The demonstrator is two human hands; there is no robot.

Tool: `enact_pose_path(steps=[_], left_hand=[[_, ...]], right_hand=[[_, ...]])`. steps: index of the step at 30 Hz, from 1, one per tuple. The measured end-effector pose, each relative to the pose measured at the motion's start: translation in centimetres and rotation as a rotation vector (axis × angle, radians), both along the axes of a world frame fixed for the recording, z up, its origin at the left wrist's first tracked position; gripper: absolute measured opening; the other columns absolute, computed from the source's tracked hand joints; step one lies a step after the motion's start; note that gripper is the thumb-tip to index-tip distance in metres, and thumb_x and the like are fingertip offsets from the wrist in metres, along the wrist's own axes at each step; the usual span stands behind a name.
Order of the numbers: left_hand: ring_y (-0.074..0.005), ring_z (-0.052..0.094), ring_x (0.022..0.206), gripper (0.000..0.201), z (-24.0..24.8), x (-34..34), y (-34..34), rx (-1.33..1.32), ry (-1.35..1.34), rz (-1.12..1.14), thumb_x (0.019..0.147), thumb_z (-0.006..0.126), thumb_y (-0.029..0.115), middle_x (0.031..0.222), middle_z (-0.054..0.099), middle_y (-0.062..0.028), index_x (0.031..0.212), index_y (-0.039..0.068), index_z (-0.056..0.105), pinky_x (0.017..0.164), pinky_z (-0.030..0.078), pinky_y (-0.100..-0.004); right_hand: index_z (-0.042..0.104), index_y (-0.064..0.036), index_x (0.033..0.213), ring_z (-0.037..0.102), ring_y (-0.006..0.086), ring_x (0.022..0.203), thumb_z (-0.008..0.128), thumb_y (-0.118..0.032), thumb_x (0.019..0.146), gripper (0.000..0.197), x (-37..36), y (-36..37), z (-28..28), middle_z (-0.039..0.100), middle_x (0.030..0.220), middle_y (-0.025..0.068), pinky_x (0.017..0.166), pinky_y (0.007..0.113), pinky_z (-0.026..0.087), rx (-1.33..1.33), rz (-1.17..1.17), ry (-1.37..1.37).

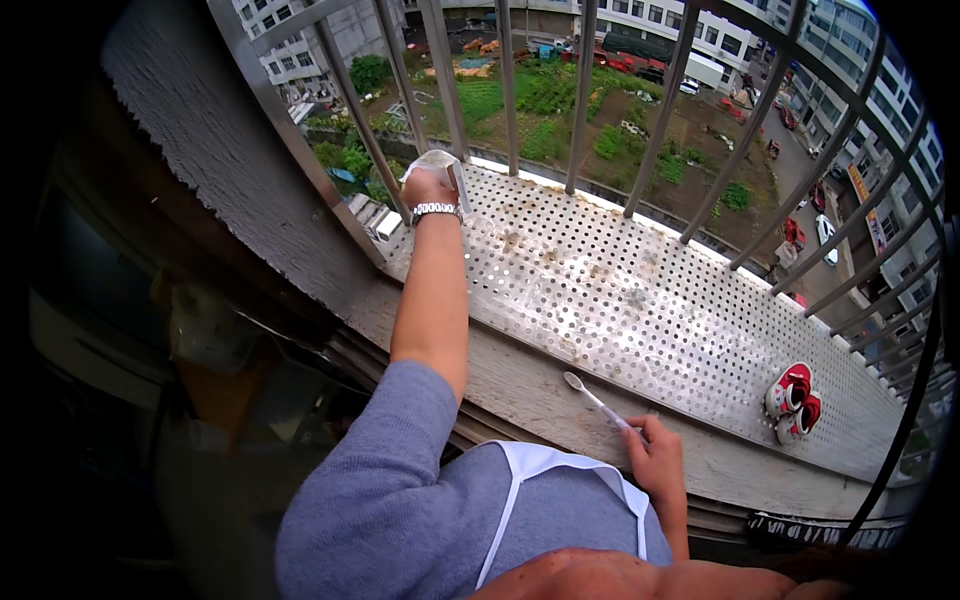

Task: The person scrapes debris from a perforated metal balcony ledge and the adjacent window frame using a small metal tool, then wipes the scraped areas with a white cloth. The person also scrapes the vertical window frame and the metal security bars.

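Observation:
My left hand (427,187), with a silver watch band at its wrist, reaches out to the far left corner of the perforated metal ledge (560,270). Its fingers are closed on a pale whitish thing (438,160), thin-edged, whose kind I cannot make out; the hand hides part of it. Close to my body, my right hand (655,458) grips a white toothbrush (598,403) by its handle. The brush head points up and left, over the sill (520,375) in front of the ledge.
Metal railing bars (583,100) close off the outer side of the ledge. A pair of small red and white shoes (793,403) stands on it at the right. A rough grey frame (220,150) rises at the left. Far below lie garden plots (540,100) and a street.

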State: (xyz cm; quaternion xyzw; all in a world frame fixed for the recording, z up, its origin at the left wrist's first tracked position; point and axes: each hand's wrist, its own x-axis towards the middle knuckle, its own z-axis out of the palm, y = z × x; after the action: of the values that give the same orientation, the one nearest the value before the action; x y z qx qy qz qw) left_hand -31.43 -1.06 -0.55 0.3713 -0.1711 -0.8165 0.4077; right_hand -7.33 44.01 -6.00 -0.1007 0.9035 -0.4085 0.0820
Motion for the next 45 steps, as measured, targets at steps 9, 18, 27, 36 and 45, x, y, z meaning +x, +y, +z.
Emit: enact_pose_path(steps=[9, 18, 27, 36, 45], left_hand=[[-0.0256, 0.065, 0.077, 0.027, -7.6, -0.5, -4.7, -0.123, 0.404, -0.255, 0.098, 0.041, 0.018, 0.089, 0.065, -0.0077, 0.100, 0.004, 0.064, 0.064, 0.055, -0.0389], [-0.0205, 0.057, 0.069, 0.033, -7.2, 0.7, -5.1, 0.191, 1.033, -0.388, 0.099, 0.039, 0.032, 0.083, 0.061, -0.0059, 0.100, 0.005, 0.058, 0.064, 0.050, -0.0345], [-0.0244, 0.064, 0.081, 0.038, -4.6, 6.1, -3.3, 0.014, 0.522, -0.678, 0.104, 0.039, 0.025, 0.102, 0.062, -0.0144, 0.126, -0.005, 0.048, 0.070, 0.057, -0.0362], [-0.0221, 0.070, 0.094, 0.030, -1.4, 20.6, 4.4, -0.424, 0.081, -1.132, 0.100, 0.046, 0.010, 0.110, 0.067, -0.0148, 0.125, -0.005, 0.052, 0.082, 0.058, -0.0352], [-0.0108, 0.055, 0.070, 0.016, -5.6, 28.2, 3.9, -1.016, -0.185, -0.914, 0.095, 0.055, 0.011, 0.086, 0.066, -0.0074, 0.101, -0.002, 0.060, 0.063, 0.048, -0.0310]], right_hand=[[0.069, -0.0068, 0.096, 0.065, 0.0284, 0.060, 0.067, -0.022, 0.089, 0.017, -0.2, -0.4, -0.1, 0.065, 0.067, 0.0140, 0.055, 0.037, 0.048, 0.022, -0.033, -0.022], [0.069, -0.0040, 0.095, 0.059, 0.0207, 0.057, 0.067, -0.018, 0.089, 0.016, -0.3, -0.6, -0.2, 0.062, 0.064, 0.0137, 0.053, 0.035, 0.043, 0.021, -0.018, 0.025], [0.070, -0.0085, 0.095, 0.064, 0.0300, 0.056, 0.071, -0.022, 0.087, 0.016, 0.1, -0.1, 0.3, 0.063, 0.064, 0.0145, 0.052, 0.039, 0.047, 0.043, 0.116, 0.218], [0.070, -0.0047, 0.097, 0.055, 0.0097, 0.052, 0.073, -0.019, 0.087, 0.017, -6.0, -3.4, 7.4, 0.061, 0.059, 0.0051, 0.050, 0.027, 0.040, 0.000, 0.190, 0.154], [0.071, -0.0077, 0.106, 0.064, 0.0182, 0.070, 0.069, -0.029, 0.091, 0.026, -19.7, -20.0, 4.5, 0.070, 0.080, 0.0100, 0.065, 0.033, 0.049, 0.012, 0.449, 0.064]])
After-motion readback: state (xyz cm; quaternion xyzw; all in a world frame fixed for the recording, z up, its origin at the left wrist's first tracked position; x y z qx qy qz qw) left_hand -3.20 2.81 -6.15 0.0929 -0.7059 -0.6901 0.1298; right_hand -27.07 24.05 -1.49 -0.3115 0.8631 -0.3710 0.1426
